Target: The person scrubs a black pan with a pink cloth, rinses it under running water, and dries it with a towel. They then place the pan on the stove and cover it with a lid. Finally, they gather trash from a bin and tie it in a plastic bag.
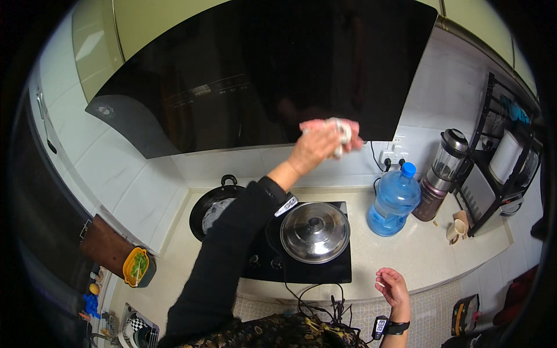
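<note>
My left hand (315, 145) is raised at the lower edge of a black glossy range hood (278, 78), gripping a red and white cloth (343, 130) that is bunched under its fingers. Below it, a pan with a domed steel lid (315, 232) stands on the black cooktop (313, 274). My right hand (391, 285) hangs low at the counter's front edge, fingers loosely curled and apart, holding nothing. A black wok (200, 213) with pale contents sits to the left, partly hidden by my left sleeve.
A blue water jug (394, 202), a blender (439, 174), a cup (456, 230) and a black rack (476, 130) stand on the right. A yellow basket of greens (137, 267) lies left, above a sink (126, 313). Dark cables (322, 306) hang before my body.
</note>
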`<state>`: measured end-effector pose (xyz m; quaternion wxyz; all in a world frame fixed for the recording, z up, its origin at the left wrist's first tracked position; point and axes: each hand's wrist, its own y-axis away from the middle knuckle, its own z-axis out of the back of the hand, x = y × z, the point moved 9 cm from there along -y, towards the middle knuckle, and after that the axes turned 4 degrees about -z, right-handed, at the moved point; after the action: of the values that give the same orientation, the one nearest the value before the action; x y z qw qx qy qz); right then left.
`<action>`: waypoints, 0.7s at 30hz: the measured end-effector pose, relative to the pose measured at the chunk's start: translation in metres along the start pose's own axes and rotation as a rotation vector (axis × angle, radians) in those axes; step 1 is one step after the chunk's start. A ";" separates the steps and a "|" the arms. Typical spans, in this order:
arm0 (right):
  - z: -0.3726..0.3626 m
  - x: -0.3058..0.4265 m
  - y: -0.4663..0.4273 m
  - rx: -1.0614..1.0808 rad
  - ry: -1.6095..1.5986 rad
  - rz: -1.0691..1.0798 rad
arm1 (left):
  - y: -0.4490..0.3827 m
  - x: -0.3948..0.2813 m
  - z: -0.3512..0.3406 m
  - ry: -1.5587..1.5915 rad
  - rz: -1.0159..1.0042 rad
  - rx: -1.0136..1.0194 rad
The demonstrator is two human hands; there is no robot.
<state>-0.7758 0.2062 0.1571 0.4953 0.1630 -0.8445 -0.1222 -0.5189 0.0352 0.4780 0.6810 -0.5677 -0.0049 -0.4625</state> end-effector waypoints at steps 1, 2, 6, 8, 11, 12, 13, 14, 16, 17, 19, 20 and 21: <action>-0.002 0.000 0.001 0.012 0.003 0.004 | 0.021 -0.012 -0.014 0.108 -0.020 0.121; -0.002 -0.002 0.003 0.005 0.004 -0.002 | 0.044 -0.022 -0.020 0.253 -0.014 0.218; -0.002 -0.006 0.006 0.003 0.017 -0.022 | 0.105 -0.060 -0.025 0.595 0.229 0.505; -0.004 -0.004 0.004 0.019 0.026 -0.022 | 0.100 -0.060 -0.007 0.557 0.322 0.517; -0.010 -0.002 0.000 0.035 0.039 -0.041 | 0.024 -0.011 0.078 0.285 0.208 -0.038; -0.012 -0.002 0.000 0.039 0.036 -0.044 | 0.001 0.010 0.109 0.138 0.187 -0.138; -0.014 -0.002 0.000 0.042 0.031 -0.044 | -0.022 0.028 0.144 -0.038 0.152 -0.279; -0.015 -0.002 0.000 0.041 0.024 -0.043 | -0.040 0.048 0.174 -0.084 0.216 -0.401; -0.014 -0.004 0.003 0.035 0.012 -0.042 | -0.078 0.068 0.221 -0.235 0.137 -0.666; -0.011 -0.006 0.007 0.031 0.005 -0.047 | -0.092 0.079 0.230 -0.223 0.173 -0.753; -0.003 -0.008 0.013 0.010 -0.015 -0.026 | -0.117 0.084 0.220 -0.291 0.183 -0.771; 0.003 -0.009 0.017 -0.010 -0.026 -0.017 | -0.125 0.078 0.209 -0.453 0.169 -0.768; 0.008 -0.009 0.020 -0.019 -0.040 -0.005 | -0.129 0.072 0.196 -0.616 0.152 -0.759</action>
<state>-0.7820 0.2283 0.1535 0.4797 0.1576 -0.8526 -0.1347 -0.4586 0.1519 0.6851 0.4247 -0.8848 0.0043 -0.1914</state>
